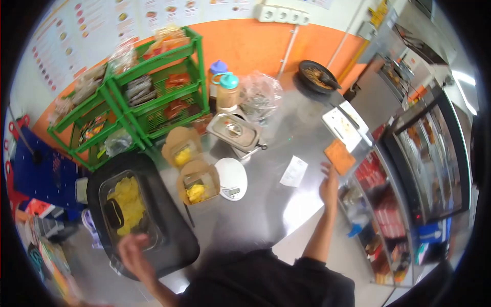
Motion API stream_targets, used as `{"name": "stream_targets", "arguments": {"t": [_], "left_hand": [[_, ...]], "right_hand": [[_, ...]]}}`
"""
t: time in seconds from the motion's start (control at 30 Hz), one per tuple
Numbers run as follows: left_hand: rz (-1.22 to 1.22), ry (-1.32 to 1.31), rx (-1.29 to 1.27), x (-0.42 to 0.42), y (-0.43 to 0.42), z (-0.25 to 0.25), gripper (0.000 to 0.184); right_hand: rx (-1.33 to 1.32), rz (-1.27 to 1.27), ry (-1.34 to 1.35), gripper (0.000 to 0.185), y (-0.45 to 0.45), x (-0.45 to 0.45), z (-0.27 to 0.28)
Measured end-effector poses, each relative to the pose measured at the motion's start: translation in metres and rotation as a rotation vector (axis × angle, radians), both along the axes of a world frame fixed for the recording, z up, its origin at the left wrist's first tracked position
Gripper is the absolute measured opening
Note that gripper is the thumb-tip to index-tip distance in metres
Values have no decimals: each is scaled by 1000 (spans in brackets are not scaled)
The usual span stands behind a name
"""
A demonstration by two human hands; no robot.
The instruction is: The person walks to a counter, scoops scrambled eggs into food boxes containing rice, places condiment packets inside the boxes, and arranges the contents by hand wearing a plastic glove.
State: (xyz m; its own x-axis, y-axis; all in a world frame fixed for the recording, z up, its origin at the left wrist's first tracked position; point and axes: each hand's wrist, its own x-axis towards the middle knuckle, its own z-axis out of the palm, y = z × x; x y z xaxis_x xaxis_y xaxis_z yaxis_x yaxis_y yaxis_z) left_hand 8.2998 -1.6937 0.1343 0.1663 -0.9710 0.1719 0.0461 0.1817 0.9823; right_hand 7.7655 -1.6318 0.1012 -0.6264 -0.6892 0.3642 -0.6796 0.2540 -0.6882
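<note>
Reaching over a steel counter [266, 204], a person's right hand [329, 183] nears an orange square [339, 156] beside a white board [338, 128] (whether it grips, one cannot tell). The blurred left hand [135, 254], fingers apart, hovers at a black container [176, 248] of yellow food [129, 199].

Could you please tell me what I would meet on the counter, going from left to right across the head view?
Black container → nearer cardboard box → white scale → paper slip → orange slab.
</note>
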Motion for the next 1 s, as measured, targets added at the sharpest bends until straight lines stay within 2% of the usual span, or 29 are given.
{"name": "stream_targets", "arguments": {"t": [0.03, 0.07, 0.1, 0.13, 0.17, 0.23, 0.27, 0.3, 0.33, 0.37, 0.6, 1.0], "left_hand": [[164, -171, -21, 10, -7, 2, 40], [135, -183, -33, 15, -17, 7, 40], [246, -551, -87, 19, -27, 13, 44], [357, -919, -152, 21, -37, 18, 47], [327, -929, -175, 23, -46, 12, 47], [589, -1558, 116, 33, -60, -19, 52], [526, -1692, 230, 45, -65, -36, 54], [510, -1712, 185, 45, -67, -33, 54], [444, -1585, 138, 40, -65, -27, 54], [375, -1456, 102, 38, -64, -23, 54], [338, -1467, -77, 54, -70, -37, 52], [372, -1441, -9, 55, -72, -39, 55]], "right_hand": [[116, -102, 201, 30, 19, -4, -27], [308, -283, 106, 38, 33, 3, -48], [501, -459, 1, 47, 43, 12, -68], [508, -603, -111, 55, 52, 18, -95], [493, -741, -187, 56, 53, 27, -106], [380, -844, -170, 58, 61, 25, -164], [376, -876, -200, 58, 62, 30, -167], [196, -839, -186, 58, 58, 35, -169], [19, -802, -166, 58, 55, 39, -168], [19, -836, -190, 58, 52, 42, -160], [166, -869, -329, 54, 49, 40, -139], [147, -877, -305, 52, 48, 38, -138]]}}
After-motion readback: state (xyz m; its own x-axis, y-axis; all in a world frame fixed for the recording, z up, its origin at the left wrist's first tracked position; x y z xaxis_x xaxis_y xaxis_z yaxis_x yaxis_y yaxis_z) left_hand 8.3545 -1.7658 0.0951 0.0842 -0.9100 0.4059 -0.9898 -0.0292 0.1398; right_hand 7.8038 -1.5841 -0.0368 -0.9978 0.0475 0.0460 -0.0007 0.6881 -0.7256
